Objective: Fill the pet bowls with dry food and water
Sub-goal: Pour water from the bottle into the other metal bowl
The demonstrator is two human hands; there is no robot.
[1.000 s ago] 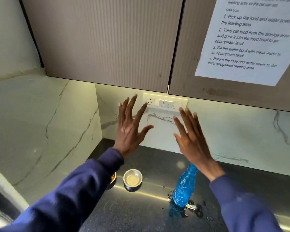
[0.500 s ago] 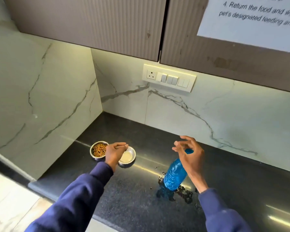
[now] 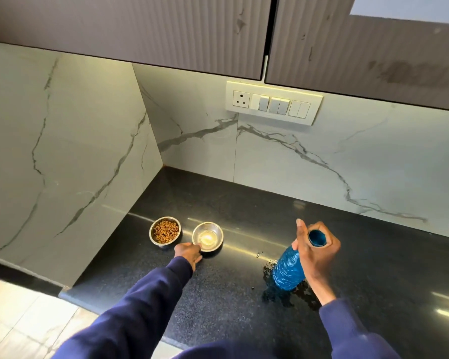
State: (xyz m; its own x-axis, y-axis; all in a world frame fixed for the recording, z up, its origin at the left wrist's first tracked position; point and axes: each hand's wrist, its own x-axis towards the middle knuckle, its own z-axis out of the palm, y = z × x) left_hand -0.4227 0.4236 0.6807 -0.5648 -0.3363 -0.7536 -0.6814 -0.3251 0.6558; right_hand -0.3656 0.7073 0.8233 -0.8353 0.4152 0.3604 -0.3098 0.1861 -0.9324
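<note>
Evidently mid water step: kibble already in one round steel bowl. Right grip clamped round the neck of the blue plastic bottle on the black stone surface; left grip at the near rim of the neighbouring steel bowl, pinching or touching unclear. Next: lift, tilt over that bowl, pour gently.

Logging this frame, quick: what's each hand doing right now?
Left hand: at near rim of the bowl without kibble; grip cannot be told.
Right hand: holding the blue bottle near its neck.
</note>
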